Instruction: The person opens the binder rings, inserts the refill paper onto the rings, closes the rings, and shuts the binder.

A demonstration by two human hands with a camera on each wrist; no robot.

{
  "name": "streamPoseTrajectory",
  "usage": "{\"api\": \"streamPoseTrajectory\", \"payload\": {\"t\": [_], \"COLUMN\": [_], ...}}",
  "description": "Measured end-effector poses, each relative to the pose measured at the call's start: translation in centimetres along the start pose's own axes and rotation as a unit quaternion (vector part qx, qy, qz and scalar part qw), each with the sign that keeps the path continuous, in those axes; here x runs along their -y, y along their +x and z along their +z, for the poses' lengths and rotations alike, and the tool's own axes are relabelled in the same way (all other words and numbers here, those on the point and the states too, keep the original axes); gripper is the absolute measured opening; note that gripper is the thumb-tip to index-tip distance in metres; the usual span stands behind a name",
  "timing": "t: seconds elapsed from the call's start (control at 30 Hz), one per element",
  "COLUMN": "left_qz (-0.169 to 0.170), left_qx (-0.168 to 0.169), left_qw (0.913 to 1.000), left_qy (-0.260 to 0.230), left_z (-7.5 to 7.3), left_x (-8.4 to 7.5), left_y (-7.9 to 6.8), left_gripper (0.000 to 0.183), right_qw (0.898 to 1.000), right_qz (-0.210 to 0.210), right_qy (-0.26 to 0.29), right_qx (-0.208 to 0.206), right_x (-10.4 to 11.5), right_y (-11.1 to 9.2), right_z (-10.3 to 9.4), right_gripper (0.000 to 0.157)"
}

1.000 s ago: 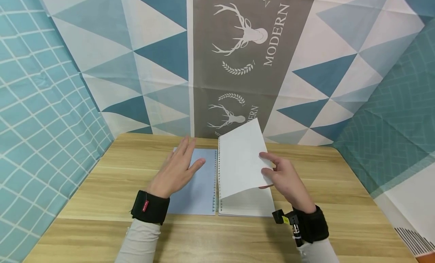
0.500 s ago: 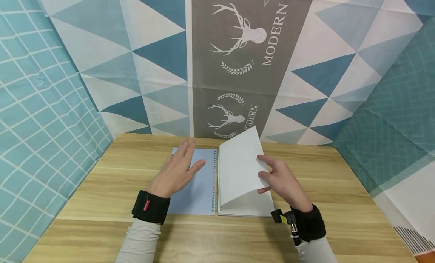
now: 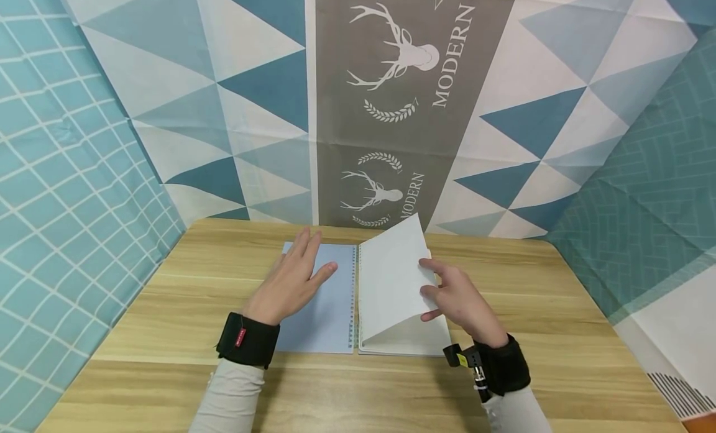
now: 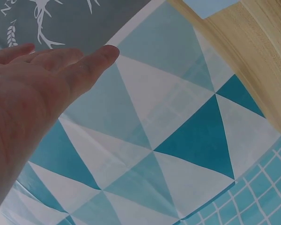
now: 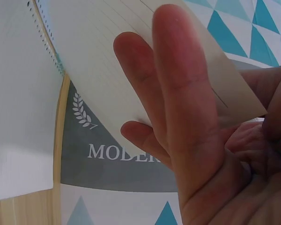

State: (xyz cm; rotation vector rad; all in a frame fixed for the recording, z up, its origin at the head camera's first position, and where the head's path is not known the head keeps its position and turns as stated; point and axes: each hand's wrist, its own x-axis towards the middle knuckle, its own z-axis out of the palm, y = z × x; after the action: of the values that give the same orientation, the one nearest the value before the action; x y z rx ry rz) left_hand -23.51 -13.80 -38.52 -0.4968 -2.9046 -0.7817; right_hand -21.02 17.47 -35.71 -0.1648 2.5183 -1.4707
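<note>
A spiral-bound notebook lies open on the table, its pale blue cover [image 3: 330, 321] to the left and its white pages [image 3: 416, 337] to the right of the rings. One white page [image 3: 391, 281] is lifted and tilted up. My right hand [image 3: 461, 299] holds it near its right edge, between fingers and thumb. Seen from the right wrist, the page's lined side [image 5: 98, 61] passes behind the fingers, with the thumb on its other side. My left hand [image 3: 288, 284] is over the blue cover, fingers straight and thumb spread. Whether it touches the cover I cannot tell.
The wooden table [image 3: 358, 392] extends around the notebook. A patterned cloth [image 3: 268, 110] with triangles and deer heads hangs behind it. Teal cloths stand at the left [image 3: 73, 172] and right [image 3: 649, 191].
The right hand has moved a little left and down, and the lifted page has leaned lower with it. The left hand stays in place.
</note>
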Motion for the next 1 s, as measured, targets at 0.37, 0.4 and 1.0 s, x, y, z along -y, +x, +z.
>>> {"api": "streamPoseTrajectory", "payload": {"t": [0.37, 0.4, 1.0], "left_qz": [-0.003, -0.003, -0.005], "left_qx": [0.004, 0.004, 0.003], "left_qw": [1.0, 1.0, 1.0], "left_qy": [0.0, 0.001, 0.0], "left_z": [-0.03, -0.03, 0.07], "left_x": [-0.15, -0.15, -0.22], "left_y": [0.01, 0.0, 0.04], "left_gripper": [0.08, 0.08, 0.08], "right_qw": [0.999, 0.999, 0.995], "right_qz": [0.016, 0.016, 0.022], "right_qy": [-0.028, -0.032, -0.095], "right_qx": [0.004, 0.003, 0.001], "right_x": [-0.13, -0.11, -0.24], "right_y": [0.05, 0.02, 0.24], "right_z": [0.19, 0.2, 0.38], "right_gripper": [0.055, 0.053, 0.051]}}
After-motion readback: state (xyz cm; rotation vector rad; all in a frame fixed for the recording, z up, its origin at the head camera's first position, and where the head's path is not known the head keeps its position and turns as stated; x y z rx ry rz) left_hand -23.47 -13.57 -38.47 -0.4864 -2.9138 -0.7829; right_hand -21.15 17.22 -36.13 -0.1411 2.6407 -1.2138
